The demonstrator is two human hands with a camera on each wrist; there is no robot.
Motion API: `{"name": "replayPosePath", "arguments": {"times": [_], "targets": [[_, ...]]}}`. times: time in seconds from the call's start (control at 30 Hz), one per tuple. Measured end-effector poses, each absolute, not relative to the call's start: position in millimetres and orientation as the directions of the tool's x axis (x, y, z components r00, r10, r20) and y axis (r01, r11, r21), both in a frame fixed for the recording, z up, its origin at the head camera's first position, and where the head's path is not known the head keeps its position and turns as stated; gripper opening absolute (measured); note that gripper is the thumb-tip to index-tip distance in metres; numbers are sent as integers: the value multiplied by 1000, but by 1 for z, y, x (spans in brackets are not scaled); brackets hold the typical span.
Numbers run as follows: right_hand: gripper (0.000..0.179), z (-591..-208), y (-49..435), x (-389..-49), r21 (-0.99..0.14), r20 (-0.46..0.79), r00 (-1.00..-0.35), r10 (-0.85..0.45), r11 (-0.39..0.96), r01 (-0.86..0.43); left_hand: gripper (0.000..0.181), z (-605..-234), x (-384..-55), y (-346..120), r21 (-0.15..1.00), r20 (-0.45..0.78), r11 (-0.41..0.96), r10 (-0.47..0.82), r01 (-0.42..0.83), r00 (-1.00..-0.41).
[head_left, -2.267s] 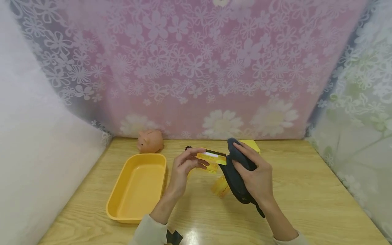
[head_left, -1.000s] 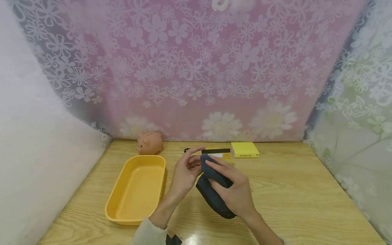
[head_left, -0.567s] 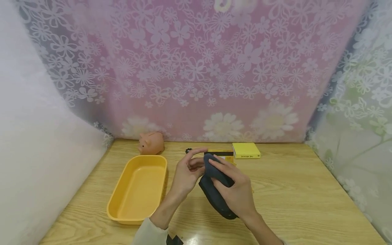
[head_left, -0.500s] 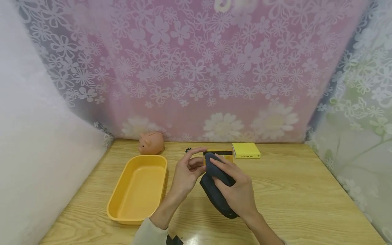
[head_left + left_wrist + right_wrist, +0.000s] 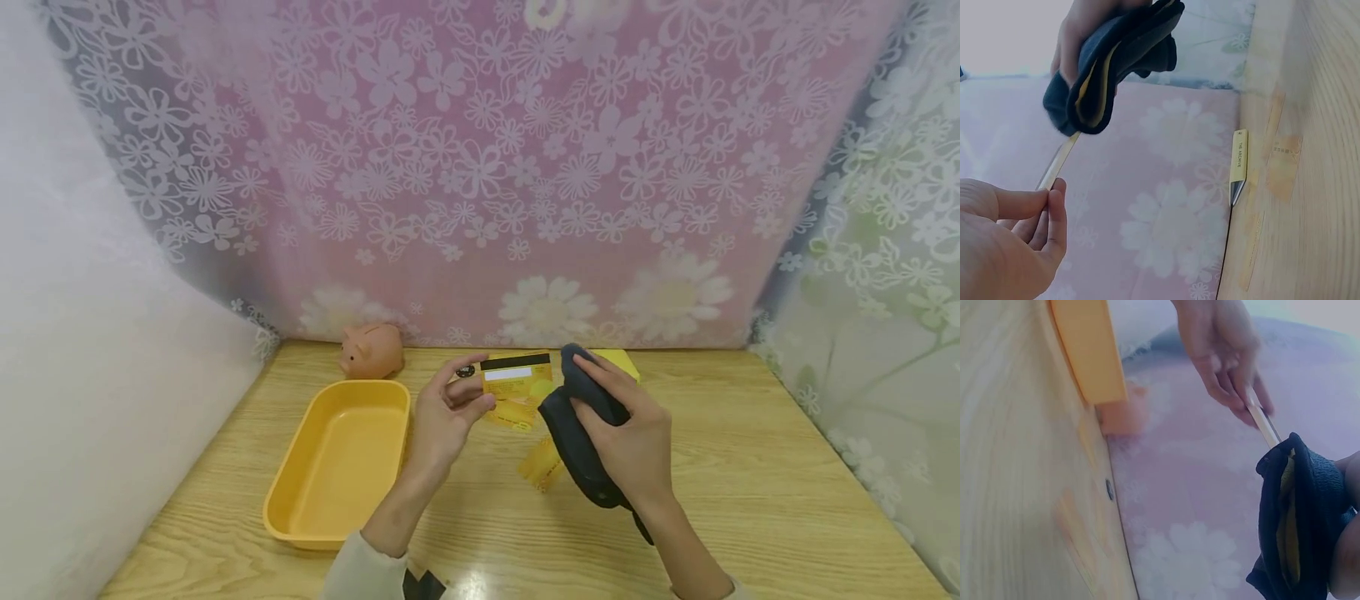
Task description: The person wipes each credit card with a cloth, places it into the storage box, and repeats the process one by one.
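My left hand (image 5: pixel 444 417) pinches a yellow bank card (image 5: pixel 517 375) by its left edge. The card's back faces up, with a dark stripe and a white strip. On the right, my right hand (image 5: pixel 630 425) grips a dark blue fabric pouch (image 5: pixel 573 446), its mouth turned toward the card. Yellow lining (image 5: pixel 1291 531) shows inside the pouch in the right wrist view. A narrow gap separates card and pouch in the head view. Below them on the table lie more yellow cards (image 5: pixel 542 463), partly hidden behind the pouch and the held card.
A yellow tray (image 5: pixel 337 467) stands left of my hands, with a pink piggy bank (image 5: pixel 372 352) behind it. A small round black object (image 5: pixel 466 371) lies beyond my left fingers. A yellow book (image 5: pixel 1239 156) sits at the back, partly covered by the pouch in the head view.
The pouch was close over the card half a second ago. My right hand has since moved it right, uncovering the card. My left hand still pinches the card and has shifted slightly left.
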State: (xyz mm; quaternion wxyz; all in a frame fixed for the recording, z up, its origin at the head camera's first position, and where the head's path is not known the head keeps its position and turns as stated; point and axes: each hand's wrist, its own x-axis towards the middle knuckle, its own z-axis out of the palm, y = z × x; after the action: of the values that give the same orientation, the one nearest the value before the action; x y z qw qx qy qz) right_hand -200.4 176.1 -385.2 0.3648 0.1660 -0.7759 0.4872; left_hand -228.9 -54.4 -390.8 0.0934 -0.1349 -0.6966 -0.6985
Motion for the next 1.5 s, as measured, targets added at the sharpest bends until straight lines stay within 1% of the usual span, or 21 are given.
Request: {"name": "replayPosePath", "arguments": {"times": [0.13, 0.47, 0.7, 0.87, 0.97, 1.17, 1.3, 1.5], "targets": [[57, -382, 181, -201, -654, 714, -690, 117, 464, -598, 53, -390, -229, -56, 949, 316, -22, 57, 315, -947], [57, -392, 160, -194, -626, 715, -696, -62, 387, -678, 54, -394, -229, -52, 939, 343, -41, 124, 340, -931], [55, -396, 145, -189, -627, 712, -691, -124, 330, -705, 55, -396, -228, -48, 946, 323, -28, 176, 323, -930], [55, -399, 139, -188, -616, 714, -683, -155, 326, -717, 53, -397, -226, -46, 945, 320, -1, 203, 327, -925], [56, -400, 139, -187, -611, 708, -690, -154, 357, -707, 52, -397, -224, -44, 942, 327, 4, 209, 335, -922], [60, -398, 143, -189, -601, 707, -700, -103, 435, -671, 52, -397, -224, -46, 941, 332, -2, 186, 337, -925], [61, -395, 150, -191, -606, 709, -702, -73, 446, -659, 52, -394, -226, -49, 943, 329, 7, 146, 333, -933], [60, -391, 164, -197, -627, 703, -712, -8, 466, -624, 52, -391, -229, -55, 945, 327, -25, 104, 326, -939]]}}
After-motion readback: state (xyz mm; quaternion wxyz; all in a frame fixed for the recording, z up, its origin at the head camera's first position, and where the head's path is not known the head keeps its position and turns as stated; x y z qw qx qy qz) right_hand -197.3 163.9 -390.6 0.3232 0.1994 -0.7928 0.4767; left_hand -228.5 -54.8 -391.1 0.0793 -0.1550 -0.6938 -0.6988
